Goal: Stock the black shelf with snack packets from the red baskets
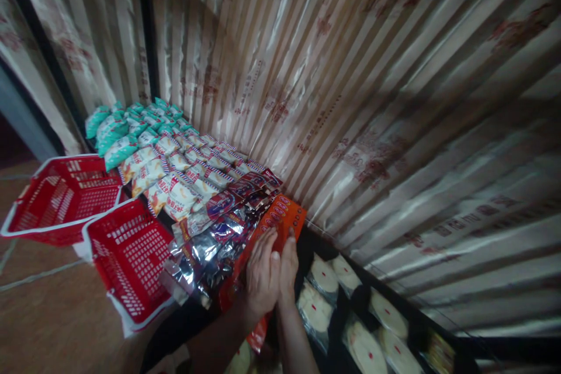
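A pleated, printed curtain [280, 70] rose behind the orange packet [287, 216], and beneath that packet a black surface [315, 239] ran on to its right. Well to the left of the orange packet sat two red plastic baskets, one farther off [65, 193] and one nearer [149, 239]. Rows of white snack bags [179, 196] spread to its upper left, with teal bags [116, 134] beyond them, farthest from it; a group of shiny silver and purple packets [214, 245] lay just beside its left edge. On the orange packet, partly covering it, the left hand [263, 272] and right hand [287, 272] stood close together, fingers straight and pointing up its length; no pinch showed, though their undersides were hidden. Good handling, I judged, called for light, even pressure from both palms, since a soft, glossy wrapper could crease or slide, and for keeping the left fingers clear of the neighbouring silver packets. Its edge was best squared against that row without riding over it. To the right of the orange packet lay clear packs of pale round pieces [363, 339], which the right wrist needed to avoid nudging, and farther right a small yellowish packet [440, 353].
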A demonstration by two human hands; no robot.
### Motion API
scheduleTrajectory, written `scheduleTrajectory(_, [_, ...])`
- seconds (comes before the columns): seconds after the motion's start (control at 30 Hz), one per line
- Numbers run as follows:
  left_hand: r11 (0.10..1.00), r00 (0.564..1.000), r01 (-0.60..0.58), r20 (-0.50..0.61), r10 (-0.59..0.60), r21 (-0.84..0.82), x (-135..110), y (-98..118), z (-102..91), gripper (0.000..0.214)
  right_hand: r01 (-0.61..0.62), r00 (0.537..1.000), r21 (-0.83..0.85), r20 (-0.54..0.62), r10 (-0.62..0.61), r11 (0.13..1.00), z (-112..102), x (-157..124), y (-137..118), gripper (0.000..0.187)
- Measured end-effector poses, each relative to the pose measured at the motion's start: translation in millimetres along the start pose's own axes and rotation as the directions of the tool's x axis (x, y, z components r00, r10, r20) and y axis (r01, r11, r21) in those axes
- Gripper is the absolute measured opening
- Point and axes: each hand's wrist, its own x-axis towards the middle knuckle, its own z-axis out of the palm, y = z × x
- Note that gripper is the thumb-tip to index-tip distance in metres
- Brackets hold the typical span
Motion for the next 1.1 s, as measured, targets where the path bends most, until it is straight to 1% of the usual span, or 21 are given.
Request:
scheduleTrajectory(0.03, [1.0, 0.999, -0.027, 0.025, 0.027, 0.012, -4, 3, 1.5, 0.041, -0.012, 0.999, 0.023, -0.035, 0.013, 1.0, -12, 4, 10, 0.081])
scheduleTrajectory(0.1, [0.995, 0.992, -0.098, 0.088, 0.096, 0.018, -12, 10, 2.9, 0.04, -0.033, 0.994, 0.104, -0.097, 0.043, 0.994, -39, 2, 35, 0.063])
scheduleTrajectory(0.13, [0.99, 0.982, -0.143, 0.128, 0.14, 0.011, -18, 13, 2.4, 0.04, -0.051, 0.991, 0.155, -0.114, 0.069, 0.987, -53, -5, 48, 0.06])
scheduleTrajectory(0.2, [0.97, 0.947, -0.241, 0.215, 0.239, -0.016, -31, 21, -0.7, 0.04, -0.097, 0.985, 0.25, -0.111, 0.129, 0.963, -78, -27, 74, 0.063])
scheduleTrajectory(0.23, [0.956, 0.921, -0.292, 0.258, 0.291, -0.036, -39, 25, -3.0, 0.04, -0.124, 0.979, 0.277, -0.121, 0.163, 0.953, -90, -42, 85, 0.065])
scheduleTrajectory(0.3, [0.921, 0.857, -0.381, 0.342, 0.386, -0.082, -59, 32, -8.3, 0.04, -0.136, 0.971, 0.304, -0.147, 0.187, 0.943, -109, -73, 105, 0.067])
scheduleTrajectory(0.4, [0.875, 0.735, -0.453, 0.484, 0.475, -0.172, -95, 40, -14.9, 0.04, -0.123, 0.963, 0.251, -0.203, 0.176, 0.96, -132, -116, 130, 0.063])
scheduleTrajectory(0.47, [0.851, 0.653, -0.482, 0.561, 0.509, -0.211, -121, 42, -17.4, 0.04, -0.158, 0.952, 0.186, -0.23, 0.2, 0.97, -145, -141, 145, 0.06])
scheduleTrajectory(0.53, [0.852, 0.617, -0.489, 0.616, 0.489, -0.186, -143, 41, -18.8, 0.041, -0.197, 0.944, 0.151, -0.235, 0.229, 0.969, -156, -162, 160, 0.056])
scheduleTrajectory(0.6, [0.865, 0.618, -0.484, 0.649, 0.444, -0.131, -161, 38, -19.4, 0.04, -0.209, 0.947, 0.133, -0.222, 0.234, 0.969, -162, -179, 171, 0.052])
scheduleTrajectory(0.67, [0.864, 0.595, -0.498, 0.693, 0.406, -0.079, -170, 36, -19.2, 0.039, -0.201, 0.955, 0.121, -0.199, 0.222, 0.972, -165, -191, 178, 0.049])
scheduleTrajectory(0.73, [0.872, 0.589, -0.49, 0.741, 0.322, 0.01, -168, 38, -17.0, 0.039, -0.184, 0.962, 0.109, -0.183, 0.201, 0.977, -165, -197, 178, 0.046])
scheduleTrajectory(0.83, [0.886, 0.593, -0.449, 0.779, 0.204, 0.11, -150, 47, -6.5, 0.042, -0.146, 0.971, 0.103, -0.175, 0.162, 0.984, -162, -195, 171, 0.044])
scheduleTrajectory(0.87, [0.892, 0.614, -0.425, 0.773, 0.16, 0.153, -140, 50, -0.6, 0.044, -0.133, 0.974, 0.108, -0.171, 0.15, 0.985, -161, -193, 167, 0.043])
scheduleTrajectory(0.9, [0.893, 0.616, -0.411, 0.778, 0.123, 0.185, -130, 52, 6.2, 0.046, -0.123, 0.975, 0.117, -0.17, 0.142, 0.985, -160, -190, 163, 0.043])
scheduleTrajectory(0.93, [0.893, 0.614, -0.403, 0.783, 0.102, 0.201, -121, 53, 13.9, 0.048, -0.114, 0.976, 0.127, -0.173, 0.135, 0.985, -160, -188, 160, 0.042])
scheduleTrajectory(0.97, [0.895, 0.602, -0.395, 0.794, 0.082, 0.207, -111, 53, 21.8, 0.049, -0.103, 0.978, 0.132, -0.169, 0.125, 0.986, -159, -187, 157, 0.041])
scheduleTrajectory(1.0, [0.904, 0.602, -0.367, 0.796, 0.053, 0.217, -104, 52, 29.6, 0.05, -0.094, 0.979, 0.136, -0.167, 0.116, 0.986, -159, -186, 157, 0.04])
scheduleTrajectory(1.03, [0.917, 0.609, -0.321, 0.793, 0.008, 0.237, -97, 50, 36.7, 0.051, -0.087, 0.98, 0.138, -0.166, 0.109, 0.987, -159, -186, 157, 0.04])
scheduleTrajectory(1.07, [0.927, 0.601, -0.284, 0.799, -0.027, 0.246, -93, 47, 42.7, 0.053, -0.084, 0.981, 0.136, -0.16, 0.105, 0.987, -160, -187, 159, 0.04])
scheduleTrajectory(1.1, [0.928, 0.594, -0.279, 0.804, -0.035, 0.247, -91, 44, 47.2, 0.056, -0.087, 0.982, 0.132, -0.156, 0.108, 0.987, -161, -188, 162, 0.039])
